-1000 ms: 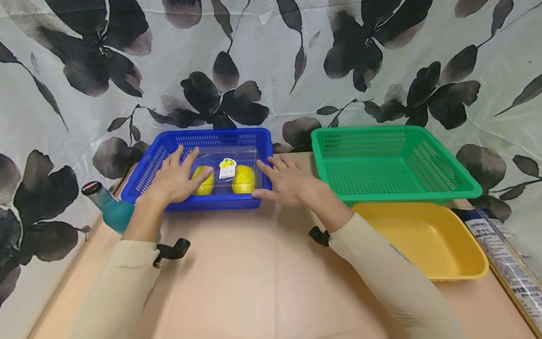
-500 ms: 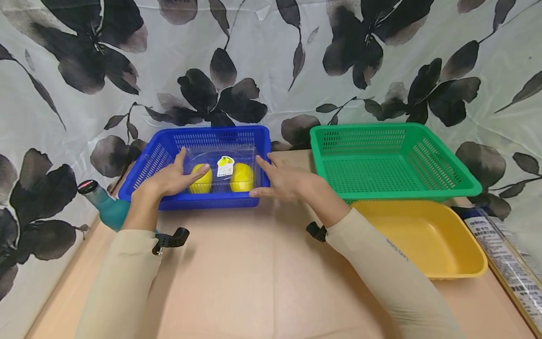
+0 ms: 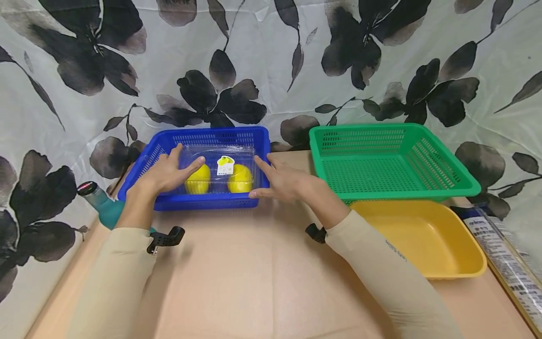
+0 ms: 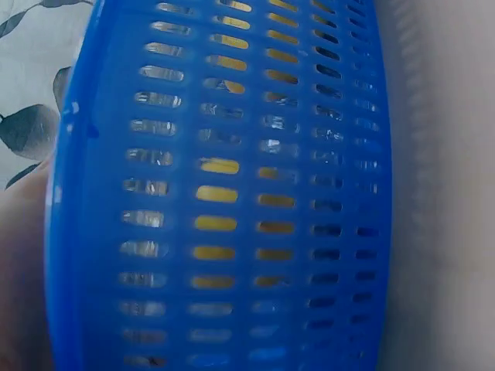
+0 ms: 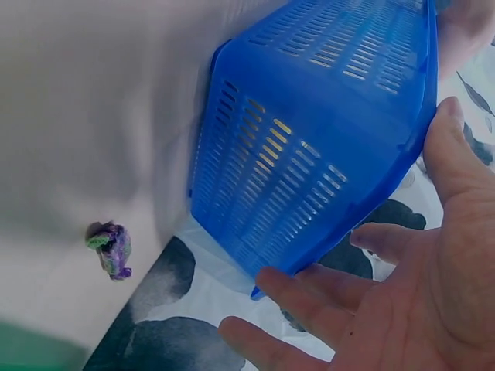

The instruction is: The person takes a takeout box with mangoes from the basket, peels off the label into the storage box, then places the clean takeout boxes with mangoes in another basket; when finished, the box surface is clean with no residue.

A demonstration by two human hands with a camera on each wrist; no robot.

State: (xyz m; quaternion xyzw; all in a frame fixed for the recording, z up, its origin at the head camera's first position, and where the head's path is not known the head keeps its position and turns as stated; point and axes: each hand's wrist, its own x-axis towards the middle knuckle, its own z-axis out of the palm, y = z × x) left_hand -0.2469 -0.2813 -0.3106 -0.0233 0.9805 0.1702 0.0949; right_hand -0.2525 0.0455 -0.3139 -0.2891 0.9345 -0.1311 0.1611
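A clear plastic fruit box (image 3: 218, 186) with a white label holds two yellow fruits (image 3: 240, 179) and lies inside the blue basket (image 3: 211, 203). My left hand (image 3: 163, 174) reaches over the basket's left part, its fingers at the box's left end and its thumb extended over the lid. My right hand (image 3: 285, 181) is spread at the basket's right end, fingertips right at the rim. In the right wrist view, the right thumb and fingers (image 5: 309, 301) lie along the basket's rim. Through the slots in the left wrist view, the yellow fruit (image 4: 216, 224) shows; most of the left hand is hidden there.
Right of the blue basket stands a green basket (image 3: 394, 192), with a yellow tray (image 3: 423, 235) in front. A printed package (image 3: 499, 249) lies far right. A teal bottle (image 3: 111, 212) leans by the left forearm. A small crumpled purple-green object (image 5: 110, 251) lies on the table.
My left hand has lowered and moved slightly left, from above the box to its left end. The right hand stays at the basket's right rim. The head view has shifted a little.
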